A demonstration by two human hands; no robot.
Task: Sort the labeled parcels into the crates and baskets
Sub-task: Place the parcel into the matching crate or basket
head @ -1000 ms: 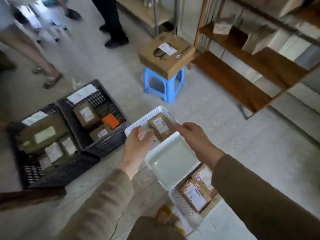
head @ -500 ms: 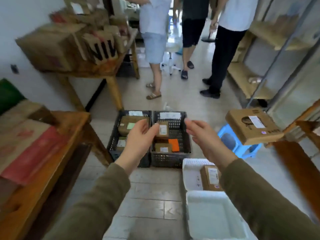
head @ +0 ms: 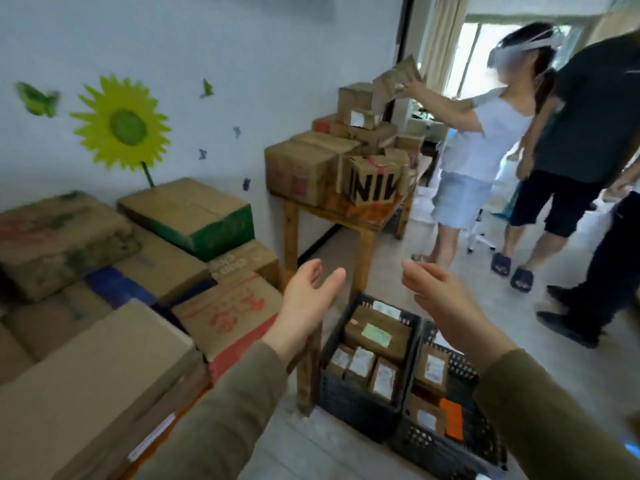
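Crates (head: pixel 360 407), two, black, left hand (head: pixel 304 299), right hand (head: pixel 440 294), fingers relaxed

left hand (head: pixel 304 303): raised, fingers relaxed, empty | right hand (head: pixel 440 299): same

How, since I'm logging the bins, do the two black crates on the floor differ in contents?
The crate by the table leg holds one large green-labelled parcel plus three small white-labelled ones; the other crate shows only small parcels. The other crate has an orange item; the crate by the table leg shows none. Both are black slotted crates, side by side on the floor.
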